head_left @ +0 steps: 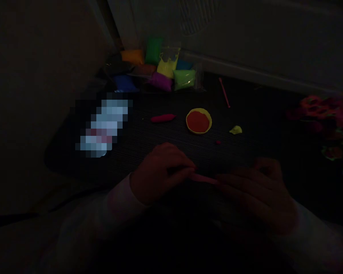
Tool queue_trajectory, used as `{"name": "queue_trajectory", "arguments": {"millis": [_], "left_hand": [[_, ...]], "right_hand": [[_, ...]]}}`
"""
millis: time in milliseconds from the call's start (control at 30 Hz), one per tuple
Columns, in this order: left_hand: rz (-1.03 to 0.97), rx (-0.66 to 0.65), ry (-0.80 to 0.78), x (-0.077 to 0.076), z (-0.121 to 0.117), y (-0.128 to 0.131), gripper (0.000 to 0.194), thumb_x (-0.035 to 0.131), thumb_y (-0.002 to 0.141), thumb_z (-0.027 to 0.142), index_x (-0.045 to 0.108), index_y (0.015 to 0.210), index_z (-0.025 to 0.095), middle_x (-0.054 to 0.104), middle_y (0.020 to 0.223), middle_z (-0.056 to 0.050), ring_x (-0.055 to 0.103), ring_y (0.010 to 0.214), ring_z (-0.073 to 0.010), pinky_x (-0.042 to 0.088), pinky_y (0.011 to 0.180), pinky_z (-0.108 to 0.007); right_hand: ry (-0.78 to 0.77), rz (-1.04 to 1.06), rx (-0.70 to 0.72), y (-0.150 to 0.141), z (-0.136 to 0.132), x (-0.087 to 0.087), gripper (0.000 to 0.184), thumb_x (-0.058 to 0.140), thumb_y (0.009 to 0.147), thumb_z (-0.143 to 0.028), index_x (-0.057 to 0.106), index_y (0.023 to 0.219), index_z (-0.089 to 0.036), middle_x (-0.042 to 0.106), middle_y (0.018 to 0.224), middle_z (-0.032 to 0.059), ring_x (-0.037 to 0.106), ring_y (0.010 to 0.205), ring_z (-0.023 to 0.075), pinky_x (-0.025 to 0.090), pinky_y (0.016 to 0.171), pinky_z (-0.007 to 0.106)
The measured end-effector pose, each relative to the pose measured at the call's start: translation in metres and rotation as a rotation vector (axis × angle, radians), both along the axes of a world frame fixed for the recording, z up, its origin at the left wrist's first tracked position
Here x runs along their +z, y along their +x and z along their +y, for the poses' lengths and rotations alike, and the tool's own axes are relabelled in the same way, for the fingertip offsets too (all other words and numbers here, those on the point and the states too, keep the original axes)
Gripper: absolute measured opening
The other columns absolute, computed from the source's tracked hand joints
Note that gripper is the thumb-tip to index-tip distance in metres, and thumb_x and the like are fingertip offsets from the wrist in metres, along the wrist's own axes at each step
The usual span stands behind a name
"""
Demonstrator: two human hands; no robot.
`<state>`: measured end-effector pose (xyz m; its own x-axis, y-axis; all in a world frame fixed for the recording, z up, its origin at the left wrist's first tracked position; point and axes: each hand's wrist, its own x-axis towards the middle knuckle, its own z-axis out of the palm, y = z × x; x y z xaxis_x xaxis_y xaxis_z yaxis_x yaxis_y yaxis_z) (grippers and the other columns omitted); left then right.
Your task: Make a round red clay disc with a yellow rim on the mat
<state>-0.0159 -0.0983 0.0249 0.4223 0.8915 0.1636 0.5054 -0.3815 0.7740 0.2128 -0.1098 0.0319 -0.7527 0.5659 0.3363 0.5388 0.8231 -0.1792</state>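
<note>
In the dim light, my left hand (162, 171) is closed in a pinch on one end of a slim, flat pink modelling tool (204, 178). My right hand (257, 194) has its fingers together around the other end; its thumb and the tip there are hidden in shadow. Beyond the hands lies a small round yellow cup shape (199, 132) with a flat red-orange filling (197, 121). A tiny dark pink bit (218, 142) and a yellow clay scrap (236, 130) lie near it. Left of the cup is a dark pink clay roll (162, 118) with a pointed end.
Several bags of coloured clay (160, 68) are heaped at the back of the dark table (137, 140). A pink stick tool (224, 92) lies back right. A lit, blurred-out phone-like screen (105, 127) is at left. Colourful pieces (328, 114) crowd the right edge.
</note>
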Motion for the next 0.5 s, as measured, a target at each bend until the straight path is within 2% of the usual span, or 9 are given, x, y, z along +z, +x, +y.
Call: {"name": "queue_trajectory", "arguments": {"millis": [133, 267, 367, 500], "left_hand": [[-0.025, 0.15, -0.156, 0.001, 0.003, -0.005, 0.01, 0.058, 0.072, 0.022, 0.065, 0.079, 0.019, 0.066, 0.075, 0.002, 0.058, 0.073, -0.0105, 0.045, 0.068, -0.023], [-0.008, 0.182, -0.275, 0.002, 0.006, -0.002, 0.01, 0.059, 0.072, 0.025, 0.065, 0.078, 0.021, 0.066, 0.074, 0.005, 0.059, 0.069, -0.0094, 0.045, 0.065, -0.022], [0.018, 0.151, -0.213, -0.001, 0.007, 0.008, 0.009, 0.058, 0.072, 0.023, 0.064, 0.079, 0.021, 0.066, 0.074, 0.005, 0.058, 0.07, -0.0096, 0.044, 0.065, -0.022], [0.222, 0.165, -0.014, -0.012, 0.008, 0.013, 0.012, 0.055, 0.075, 0.019, 0.062, 0.084, 0.019, 0.065, 0.08, 0.001, 0.055, 0.078, -0.0155, 0.042, 0.072, -0.033]], "right_hand": [[-0.011, -0.014, -0.027, 0.029, 0.002, -0.01, 0.022, 0.048, 0.079, -0.011, 0.052, 0.097, -0.022, 0.067, 0.09, 0.0044, 0.059, 0.078, 0.0187, 0.034, 0.072, 0.041], [0.071, -0.08, -0.176, 0.066, 0.006, -0.019, 0.024, 0.053, 0.075, -0.01, 0.053, 0.096, -0.023, 0.066, 0.083, 0.006, 0.059, 0.071, 0.021, 0.034, 0.069, 0.04], [0.062, -0.146, -0.23, 0.082, 0.008, -0.023, 0.03, 0.055, 0.073, -0.01, 0.053, 0.098, -0.026, 0.066, 0.084, 0.0057, 0.06, 0.07, 0.0223, 0.034, 0.068, 0.04], [0.105, -0.181, -0.233, 0.082, 0.011, -0.024, 0.032, 0.056, 0.072, -0.012, 0.053, 0.1, -0.025, 0.064, 0.089, 0.0076, 0.059, 0.073, 0.0241, 0.035, 0.068, 0.042]]}}
